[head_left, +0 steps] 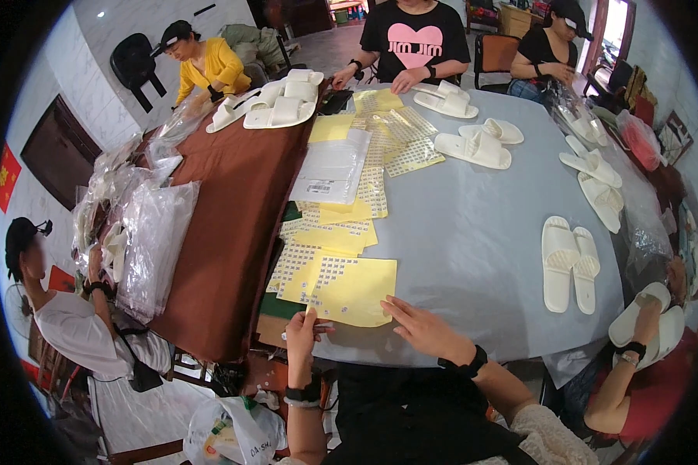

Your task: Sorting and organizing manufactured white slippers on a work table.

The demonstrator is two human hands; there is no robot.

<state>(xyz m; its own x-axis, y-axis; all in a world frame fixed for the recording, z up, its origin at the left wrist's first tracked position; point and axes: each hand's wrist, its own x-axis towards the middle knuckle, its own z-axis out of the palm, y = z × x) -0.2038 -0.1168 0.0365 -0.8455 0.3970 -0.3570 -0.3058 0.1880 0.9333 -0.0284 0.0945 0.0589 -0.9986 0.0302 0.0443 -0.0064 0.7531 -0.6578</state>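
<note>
A yellow sticker sheet (354,291), with small printed labels left along its upper left part, lies at the near edge of the grey table. My left hand (301,335) pinches its lower left corner between thumb and fingers. A small thin item shows by that hand's fingers, too small to name. My right hand (430,329) has its fingers stretched out, the tips at the sheet's right edge. Beyond this sheet, more sticker sheets (337,234) overlap in a row running away from me. A clear plastic bag with a white label (329,167) rests on them.
White slippers stand about the grey table: a pair (570,263) at right, others (477,146) farther back. More slippers (283,101) sit on the brown-covered table (225,209) at left, beside clear plastic bags (159,240). Several people work around both tables; one at right holds slippers (650,329).
</note>
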